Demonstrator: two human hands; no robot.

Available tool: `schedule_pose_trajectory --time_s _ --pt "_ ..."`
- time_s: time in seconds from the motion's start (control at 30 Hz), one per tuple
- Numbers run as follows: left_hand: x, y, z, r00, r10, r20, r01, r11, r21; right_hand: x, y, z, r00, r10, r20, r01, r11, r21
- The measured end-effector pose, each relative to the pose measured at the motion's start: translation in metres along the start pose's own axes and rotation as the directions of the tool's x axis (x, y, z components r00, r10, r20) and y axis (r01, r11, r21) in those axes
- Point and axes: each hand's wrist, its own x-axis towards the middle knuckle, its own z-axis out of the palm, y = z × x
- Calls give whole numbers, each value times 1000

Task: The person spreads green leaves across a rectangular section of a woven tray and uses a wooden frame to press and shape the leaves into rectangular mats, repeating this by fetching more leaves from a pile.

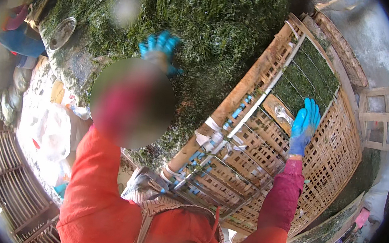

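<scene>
My left hand [160,51], in a blue glove, has its fingers spread over a large heap of wet, stringy green plant matter [205,23]. A blurred round patch hides most of that forearm. In another blue glove, my right hand [305,121] lies with fingers stretched out at the edge of a slatted frame [252,109]. Just left of its fingers, a flat wooden board [272,106] with a pale fitting rests on the frame. Beyond the board, a thin green layer [306,71] covers the frame's far end. Whether my right hand touches the board I cannot tell.
A woven bamboo mat [331,155] spreads under and right of the frame. A thick wooden pole [240,91] runs along the heap's right side. A metal bowl [62,34] sits at the far left, near a person in blue [20,39]. A wooden rack [379,117] stands right.
</scene>
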Motion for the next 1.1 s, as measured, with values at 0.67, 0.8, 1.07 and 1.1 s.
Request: schedule_pose_trajectory --time_s 0.67,0.8,1.07,1.1 --pt "-44 -51 -100 941 -23 -336 -334 75 -940 27 -70 -26 973 126 194 -130 991 9" --pt "-30 -47 -117 731 126 -670 -668 -63 -741 56 -219 -38 987 -40 159 -64 798 600" --pt "-14 -37 -150 757 133 -640 -625 -137 -768 103 -328 30 834 -547 79 409 707 577" --pt "-10 -47 -149 759 85 -645 -643 -58 -764 107 -339 35 866 -427 260 46 587 809"
